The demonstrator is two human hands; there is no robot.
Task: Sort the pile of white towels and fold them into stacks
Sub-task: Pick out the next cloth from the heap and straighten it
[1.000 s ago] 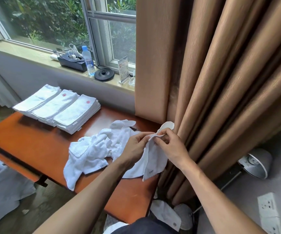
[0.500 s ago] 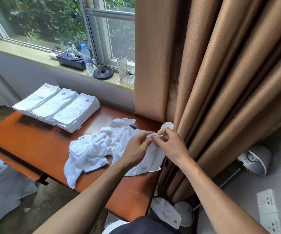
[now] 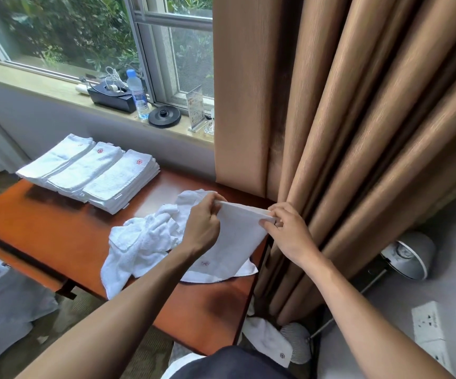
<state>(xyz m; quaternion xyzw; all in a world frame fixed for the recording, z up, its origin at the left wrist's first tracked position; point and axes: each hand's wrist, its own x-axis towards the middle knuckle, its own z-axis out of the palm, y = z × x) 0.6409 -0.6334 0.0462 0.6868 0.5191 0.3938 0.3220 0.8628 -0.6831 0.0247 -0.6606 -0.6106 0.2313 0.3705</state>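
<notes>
Tan pleated curtains [image 3: 358,132] fill the right half of the frame and hang to the floor. An orange-brown wooden table [image 3: 43,222] runs from the left edge to the lower centre, below a window [image 3: 70,31] in the upper left. At the table's far left end, three folded stacks [image 3: 90,173] of white towels sit side by side and touching, with small red emblems on top. A loose pile [image 3: 144,242] of crumpled white towels lies on the table in the middle of the frame. Just right of it, one white towel [image 3: 235,242] is lifted over the table's right end, its top edge pulled taut and its lower part draped on the wood. The left hand [image 3: 202,228] pinches the left corner of that edge between thumb and curled fingers. The right hand [image 3: 289,233] pinches the right corner, close to the curtains. On the windowsill stand a small water bottle [image 3: 137,91] and a round black disc [image 3: 164,116].
</notes>
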